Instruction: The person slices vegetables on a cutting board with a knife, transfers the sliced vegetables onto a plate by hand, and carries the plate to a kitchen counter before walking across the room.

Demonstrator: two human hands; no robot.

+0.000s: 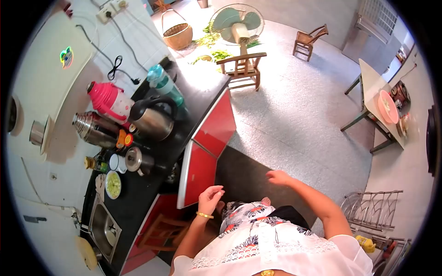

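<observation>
My left hand (210,200), with a gold bracelet at the wrist, is beside an open red cabinet door (197,177). Its fingers are loosely bent and slightly apart, and nothing shows in them. Further right, my right hand (278,177) hangs over the dark floor mat (244,172), its fingers loosely curled with no object visible. The door stands out from under the black counter (133,184), and its pale top edge faces up. Most of the cabinet's inside is hidden. A lidded metal pot (138,160) sits on the counter above it.
A steel kettle (152,120), pink thermos (110,102), bowl of chopped greens (113,184) and sink (103,229) line the left counter. A wooden chair (163,233) stands below it. Ahead are a fan (239,32) and small chairs; at right, a table (372,94) and metal rack (375,209).
</observation>
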